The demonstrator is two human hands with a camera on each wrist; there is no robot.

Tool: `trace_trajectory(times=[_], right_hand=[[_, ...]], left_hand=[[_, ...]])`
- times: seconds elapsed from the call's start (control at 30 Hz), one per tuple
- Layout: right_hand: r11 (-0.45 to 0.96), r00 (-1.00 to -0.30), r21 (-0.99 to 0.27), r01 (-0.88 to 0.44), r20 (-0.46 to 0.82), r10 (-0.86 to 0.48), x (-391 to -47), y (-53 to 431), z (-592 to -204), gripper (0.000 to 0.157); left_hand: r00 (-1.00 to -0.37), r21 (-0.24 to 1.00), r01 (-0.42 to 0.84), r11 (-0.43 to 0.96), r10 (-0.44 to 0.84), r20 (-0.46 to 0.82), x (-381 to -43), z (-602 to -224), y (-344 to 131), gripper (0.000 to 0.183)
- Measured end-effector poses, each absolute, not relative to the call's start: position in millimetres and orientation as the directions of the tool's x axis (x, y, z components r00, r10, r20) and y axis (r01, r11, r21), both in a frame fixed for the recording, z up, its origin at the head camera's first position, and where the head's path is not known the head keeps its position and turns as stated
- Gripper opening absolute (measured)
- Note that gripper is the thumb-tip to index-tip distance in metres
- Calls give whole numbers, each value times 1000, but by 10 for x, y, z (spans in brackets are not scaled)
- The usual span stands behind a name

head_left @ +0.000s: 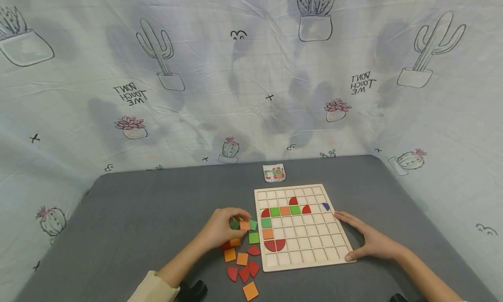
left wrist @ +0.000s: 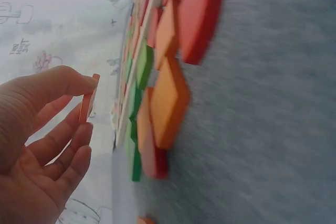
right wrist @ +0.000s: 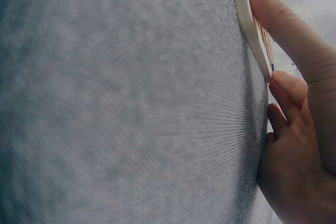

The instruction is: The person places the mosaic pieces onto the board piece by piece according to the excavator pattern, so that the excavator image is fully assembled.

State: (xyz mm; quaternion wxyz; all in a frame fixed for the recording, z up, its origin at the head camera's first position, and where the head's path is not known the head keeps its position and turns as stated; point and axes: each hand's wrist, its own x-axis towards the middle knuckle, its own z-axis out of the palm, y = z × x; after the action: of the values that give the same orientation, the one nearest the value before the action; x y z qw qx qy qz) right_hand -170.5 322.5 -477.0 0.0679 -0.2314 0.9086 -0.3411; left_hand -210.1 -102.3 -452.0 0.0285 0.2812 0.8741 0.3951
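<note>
Between thumb and fingertips my left hand [head_left: 220, 230] pinches an orange square tile [left wrist: 88, 100], held up above the loose pieces left of the board. My right hand [head_left: 371, 241] rests at the right side of a wooden grid board [head_left: 308, 241], its thumb on the near right corner and its fingers along the right edge. On the board lie red quarter-round pieces [head_left: 293, 201], green squares [head_left: 266, 223], orange squares [head_left: 268, 234] and one small blue piece [head_left: 325, 206]. Under and beside my left hand are more green tiles [head_left: 253, 238], partly hidden.
Loose orange squares [head_left: 250, 290] and red quarter-rounds [head_left: 232, 273] lie near the board's left edge. Behind the board is a small printed card [head_left: 273, 173] with a coloured grid pattern. A cactus-print cloth [head_left: 251, 97] hangs behind the grey tabletop [head_left: 157, 206].
</note>
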Motion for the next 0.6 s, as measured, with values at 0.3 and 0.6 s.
trace_trajectory(times=[0.3, 0.6], right_hand=[[658, -885, -656, -370, 34, -464, -1713, 3223, -4781, 101], [653, -883, -659, -373, 36, -468, -1714, 3228, -4789, 100]], left_hand=[[-834, 737, 471, 485, 516, 193, -2275, -4419, -733, 34], [-810, 791, 446, 419, 564, 158, -2499, -4345, -242, 34]])
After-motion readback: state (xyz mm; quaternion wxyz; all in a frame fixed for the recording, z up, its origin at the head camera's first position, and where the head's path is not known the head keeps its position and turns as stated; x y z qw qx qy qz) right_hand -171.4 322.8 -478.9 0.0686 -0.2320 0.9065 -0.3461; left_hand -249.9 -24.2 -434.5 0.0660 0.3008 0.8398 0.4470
